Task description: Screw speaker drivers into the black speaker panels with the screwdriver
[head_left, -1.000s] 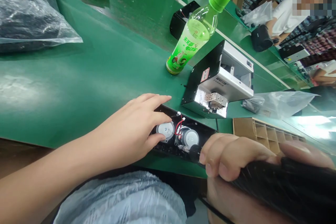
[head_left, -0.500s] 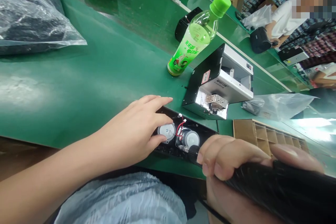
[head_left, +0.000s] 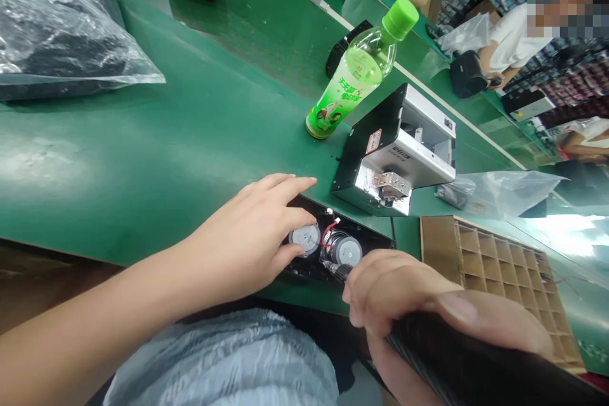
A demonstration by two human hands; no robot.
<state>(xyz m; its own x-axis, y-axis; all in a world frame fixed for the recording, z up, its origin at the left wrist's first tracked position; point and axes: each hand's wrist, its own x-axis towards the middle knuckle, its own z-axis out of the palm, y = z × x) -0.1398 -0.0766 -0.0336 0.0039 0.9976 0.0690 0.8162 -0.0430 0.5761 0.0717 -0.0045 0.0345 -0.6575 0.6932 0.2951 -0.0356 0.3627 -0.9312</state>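
Supporting black housing [head_left: 359, 229]: green bench [head_left: 143, 158], co-workers [head_left: 521, 38] beyond

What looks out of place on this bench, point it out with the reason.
The drink bottle stands out: it is beside the silver-and-black machine on the same green bench as the open black housing, which seems an odd spot for liquid. Its green cap is on, and no spill or damage shows.
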